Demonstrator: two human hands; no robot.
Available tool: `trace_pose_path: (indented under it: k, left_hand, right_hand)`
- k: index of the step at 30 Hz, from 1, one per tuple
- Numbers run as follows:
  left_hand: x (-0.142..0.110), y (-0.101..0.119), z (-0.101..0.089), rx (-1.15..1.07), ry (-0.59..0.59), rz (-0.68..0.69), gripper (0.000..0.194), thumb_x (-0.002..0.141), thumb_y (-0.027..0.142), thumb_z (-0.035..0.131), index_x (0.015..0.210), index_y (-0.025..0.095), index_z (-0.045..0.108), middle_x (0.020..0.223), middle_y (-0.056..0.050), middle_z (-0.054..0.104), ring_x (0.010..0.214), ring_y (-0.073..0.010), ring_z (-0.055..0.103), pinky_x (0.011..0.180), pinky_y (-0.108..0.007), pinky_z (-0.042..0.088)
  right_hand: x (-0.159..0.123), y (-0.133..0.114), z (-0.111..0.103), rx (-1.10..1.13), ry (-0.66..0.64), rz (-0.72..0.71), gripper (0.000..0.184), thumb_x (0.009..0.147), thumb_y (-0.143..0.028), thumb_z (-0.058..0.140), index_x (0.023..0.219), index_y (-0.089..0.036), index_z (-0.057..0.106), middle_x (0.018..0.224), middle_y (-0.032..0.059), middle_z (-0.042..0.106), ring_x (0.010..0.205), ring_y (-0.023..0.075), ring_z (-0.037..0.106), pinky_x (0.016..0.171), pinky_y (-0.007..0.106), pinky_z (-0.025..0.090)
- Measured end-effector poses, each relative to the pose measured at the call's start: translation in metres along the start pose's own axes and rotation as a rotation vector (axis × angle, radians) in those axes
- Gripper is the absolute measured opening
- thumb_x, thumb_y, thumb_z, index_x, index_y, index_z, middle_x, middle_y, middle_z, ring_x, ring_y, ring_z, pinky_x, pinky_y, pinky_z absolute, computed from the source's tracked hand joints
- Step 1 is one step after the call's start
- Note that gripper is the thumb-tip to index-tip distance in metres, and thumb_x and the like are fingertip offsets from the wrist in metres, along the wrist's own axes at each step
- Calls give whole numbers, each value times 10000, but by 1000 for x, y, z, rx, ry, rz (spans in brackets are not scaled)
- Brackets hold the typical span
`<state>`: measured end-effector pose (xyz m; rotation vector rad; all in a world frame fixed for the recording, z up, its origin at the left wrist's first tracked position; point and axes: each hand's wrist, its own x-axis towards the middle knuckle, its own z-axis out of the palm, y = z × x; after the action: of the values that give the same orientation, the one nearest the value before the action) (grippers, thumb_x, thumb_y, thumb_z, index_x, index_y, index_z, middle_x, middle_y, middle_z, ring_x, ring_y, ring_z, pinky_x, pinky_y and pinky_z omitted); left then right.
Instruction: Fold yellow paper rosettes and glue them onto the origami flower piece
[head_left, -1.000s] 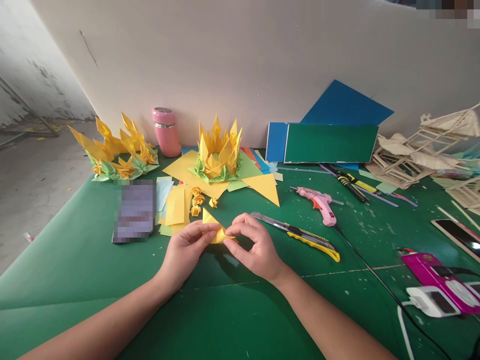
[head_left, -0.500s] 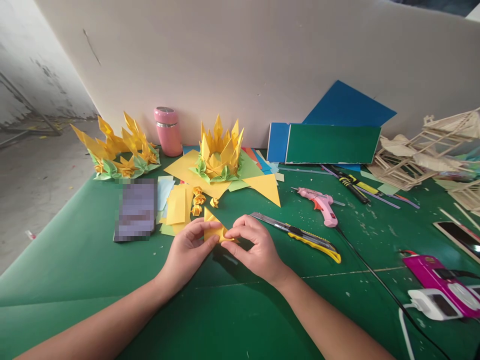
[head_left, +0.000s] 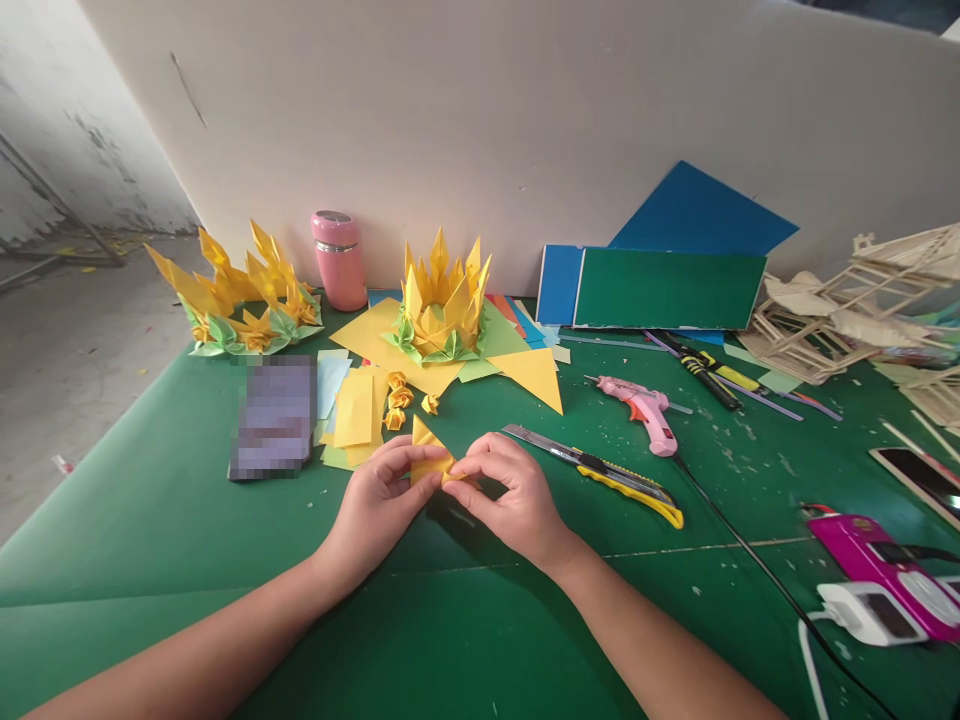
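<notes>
A small folded piece of yellow paper (head_left: 429,450) is pinched between both hands above the green table. My left hand (head_left: 382,495) grips its left side, thumb in front. My right hand (head_left: 514,490) has thumb and fingertips closed on its lower right corner. Fingers hide part of the folds. Just beyond lie several small folded yellow paper roses (head_left: 399,398) and a stack of yellow paper strips (head_left: 354,410). To the right of my right hand rests a yellow utility knife (head_left: 600,470), blade pointing left.
Two yellow-and-green paper crowns (head_left: 442,320) (head_left: 240,300) stand at the back, near a pink flask (head_left: 339,265). A pink glue gun (head_left: 637,408) lies right, its cord running past a magenta power strip (head_left: 874,560). A pixelated dark object (head_left: 274,420) lies left.
Both hands keep hold of the folded yellow paper, with only a very slight shift of the fingers. The whole view has moved a little.
</notes>
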<state>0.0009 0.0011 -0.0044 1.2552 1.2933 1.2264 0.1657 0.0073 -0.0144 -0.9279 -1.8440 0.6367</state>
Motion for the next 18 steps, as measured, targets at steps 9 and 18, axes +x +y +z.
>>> trace_pose_path:
  k: [9,18]
  left_hand:
    - [0,0,0,-144,48,-75,224,563,348,805,724,211,731,795,-17,653,784,-187,626,722,-291,532]
    - [0,-1,0,-58,-24,4,142,607,292,768,719,217,724,786,-27,670,759,-192,645,688,-292,548]
  right_hand:
    - [0,1,0,35,17,-13,44,797,-224,676,758,-215,657,698,-1,569,676,146,561,626,281,476]
    - [1,-2,2,36,18,55,51,792,-211,668,743,-217,652,661,-7,574,645,142,557,579,260,481]
